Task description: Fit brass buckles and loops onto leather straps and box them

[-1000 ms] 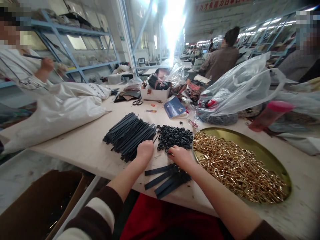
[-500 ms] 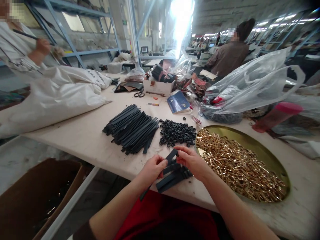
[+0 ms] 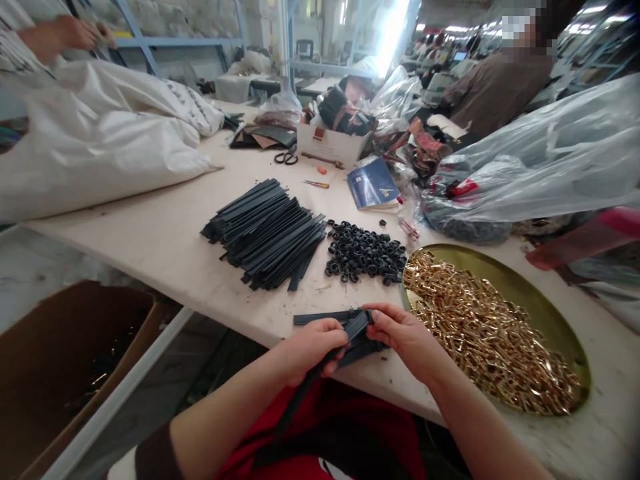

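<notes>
My left hand (image 3: 317, 343) is closed around a black strap (image 3: 357, 325) whose tail hangs down over my lap. At the strap's upper end, my right hand (image 3: 403, 333) pinches it between thumb and fingers. Whether a small loop or buckle sits there is hidden by the fingertips. Under my hands, at the table edge, lie a few finished-looking black straps (image 3: 320, 319), partly covered. Beyond them are a pile of flat black strips (image 3: 265, 233) and a heap of small black loops (image 3: 365, 252). A round gold tray (image 3: 553, 310) full of gold metal pieces (image 3: 490, 333) stands at right.
A white sack (image 3: 125, 140) covers the table's left side, with another person's hands above it. Scissors (image 3: 286, 158), a small cutter (image 3: 316, 184), a blue booklet (image 3: 373, 183) and a filled white box (image 3: 330, 143) lie behind. Clear plastic bags (image 3: 540, 160) crowd the right. A cardboard box (image 3: 60, 360) stands lower left.
My view has tipped downward, so the table sits higher in the picture. Both hands still hold a strap, now with a longer tail visible below my left hand.
</notes>
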### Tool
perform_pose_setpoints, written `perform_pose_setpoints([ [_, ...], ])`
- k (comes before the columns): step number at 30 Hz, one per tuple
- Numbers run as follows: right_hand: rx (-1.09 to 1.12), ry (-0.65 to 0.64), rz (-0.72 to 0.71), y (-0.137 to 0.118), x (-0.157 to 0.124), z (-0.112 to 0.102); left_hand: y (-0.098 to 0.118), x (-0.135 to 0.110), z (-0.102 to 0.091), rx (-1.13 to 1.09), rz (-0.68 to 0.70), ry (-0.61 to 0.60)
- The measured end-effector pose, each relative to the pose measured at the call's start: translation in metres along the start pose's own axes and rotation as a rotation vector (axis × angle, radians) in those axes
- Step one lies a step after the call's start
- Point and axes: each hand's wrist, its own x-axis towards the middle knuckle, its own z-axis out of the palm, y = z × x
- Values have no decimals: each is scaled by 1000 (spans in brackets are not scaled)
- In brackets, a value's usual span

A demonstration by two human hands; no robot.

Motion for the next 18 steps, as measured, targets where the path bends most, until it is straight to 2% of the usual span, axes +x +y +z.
perform_pose_setpoints([
  [4,-6,-12,27,0,-1,-3,-2,4,-1,-25,-58,-58],
  [11,-85,-62,14,5,-7,-7,-2,0,8,70,-19,-60],
  [18,-196,-38,-123,4,-21,-4,-11,-8,19,459,190,83],
])
